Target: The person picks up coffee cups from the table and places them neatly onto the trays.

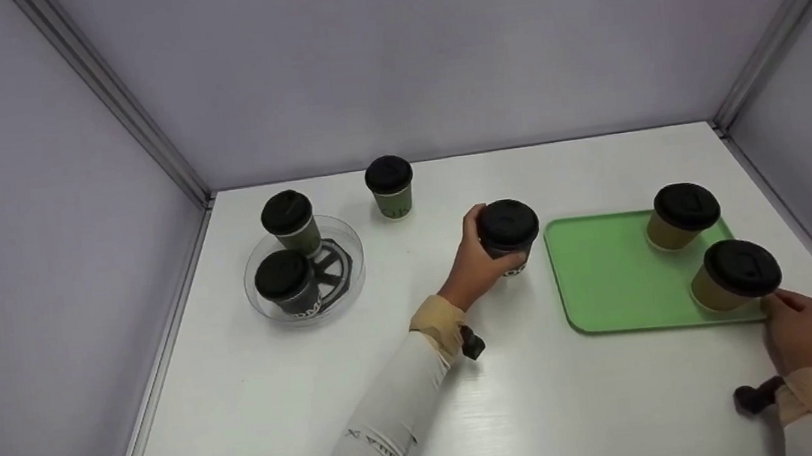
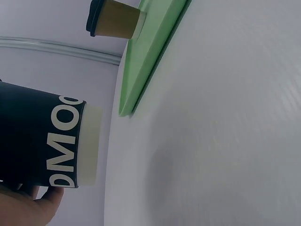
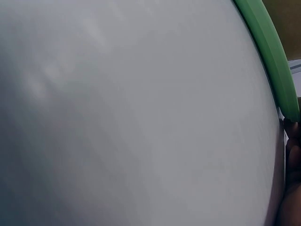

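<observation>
My left hand grips a black paper coffee cup with white lettering and a black lid. In the left wrist view the cup's pale base shows apart from the white table. This cup is just left of a green tray. At the tray's near right corner, my right hand pinches the rim between thumb and fingers; the right wrist view shows only part of these fingers, in shadow. Two brown lidded cups, one farther back and one nearer, stand on the tray's right side.
A clear round dish at the left holds a green cup and a black cup, both lidded. Another green lidded cup stands on the table near the back wall. Grey panels enclose the table's back and sides.
</observation>
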`<action>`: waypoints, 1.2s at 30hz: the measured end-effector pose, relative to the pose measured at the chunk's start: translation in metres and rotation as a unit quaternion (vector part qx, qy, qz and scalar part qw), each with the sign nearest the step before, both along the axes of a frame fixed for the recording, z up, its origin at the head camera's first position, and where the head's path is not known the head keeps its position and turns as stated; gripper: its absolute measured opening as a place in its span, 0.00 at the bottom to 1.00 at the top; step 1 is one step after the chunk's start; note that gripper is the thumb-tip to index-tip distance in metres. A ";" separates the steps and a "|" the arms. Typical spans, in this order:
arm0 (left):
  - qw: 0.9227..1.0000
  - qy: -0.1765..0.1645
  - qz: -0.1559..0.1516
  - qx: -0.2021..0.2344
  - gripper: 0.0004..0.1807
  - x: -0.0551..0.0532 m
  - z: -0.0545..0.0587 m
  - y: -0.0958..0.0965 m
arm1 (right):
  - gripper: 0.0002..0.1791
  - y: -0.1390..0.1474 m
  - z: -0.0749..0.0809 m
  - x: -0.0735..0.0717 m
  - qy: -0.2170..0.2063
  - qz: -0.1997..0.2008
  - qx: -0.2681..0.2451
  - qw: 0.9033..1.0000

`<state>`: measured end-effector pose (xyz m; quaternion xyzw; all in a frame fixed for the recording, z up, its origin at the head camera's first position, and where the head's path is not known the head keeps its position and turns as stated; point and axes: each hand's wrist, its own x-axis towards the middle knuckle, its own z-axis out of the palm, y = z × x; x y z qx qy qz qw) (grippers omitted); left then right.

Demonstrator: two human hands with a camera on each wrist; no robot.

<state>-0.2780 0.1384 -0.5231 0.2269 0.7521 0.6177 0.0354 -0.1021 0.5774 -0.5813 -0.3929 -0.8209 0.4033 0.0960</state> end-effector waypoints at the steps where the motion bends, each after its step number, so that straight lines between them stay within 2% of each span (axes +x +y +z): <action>1: 1.000 0.002 -0.003 0.003 0.55 0.001 0.000 0.004 | 0.29 0.000 0.000 0.000 -0.001 -0.001 -0.001 1.000; 10: 0.999 0.013 -0.036 0.020 0.54 0.014 0.002 0.038 | 0.28 0.000 -0.004 0.003 0.013 0.007 0.005 1.000; 16: 0.998 0.019 -0.040 0.034 0.56 0.020 0.006 0.054 | 0.29 0.005 -0.005 0.002 0.014 0.004 0.000 1.000; 22: 0.998 0.010 -0.044 0.041 0.59 0.027 0.004 0.066 | 0.29 0.004 -0.006 0.002 0.009 0.014 0.007 1.000; 28: 0.999 0.007 -0.048 0.019 0.59 0.033 0.001 0.079 | 0.29 0.003 -0.007 0.004 0.004 0.019 0.012 1.000; 36: 0.998 0.027 -0.057 -0.021 0.57 0.041 -0.001 0.100 | 0.30 0.005 -0.005 0.001 0.004 0.011 -0.001 1.000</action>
